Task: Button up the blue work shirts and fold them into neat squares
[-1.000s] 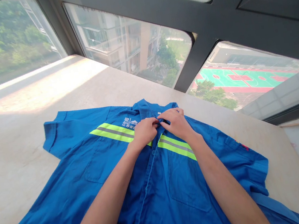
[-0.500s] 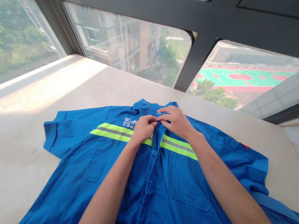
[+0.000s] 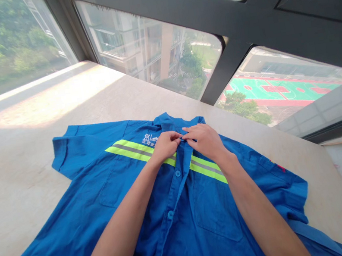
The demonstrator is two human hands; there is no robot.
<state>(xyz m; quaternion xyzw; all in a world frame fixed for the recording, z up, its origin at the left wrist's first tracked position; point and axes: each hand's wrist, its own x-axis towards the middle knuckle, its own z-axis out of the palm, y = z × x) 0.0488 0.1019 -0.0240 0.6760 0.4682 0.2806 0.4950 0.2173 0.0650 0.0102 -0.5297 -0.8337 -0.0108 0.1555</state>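
Pinching the collar placket of a blue cotton work shirt (image 3: 181, 227), left hand (image 3: 165, 145) and right hand (image 3: 204, 140) meet fingertip to fingertip on the smooth stone desk (image 3: 26, 126).

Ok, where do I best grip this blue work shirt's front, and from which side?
Pinch the two placket edges just below the collar, one per hand, coming from the hem side: the blue work shirt lies flat, front up, collar farthest away, and left hand and right hand meet there.
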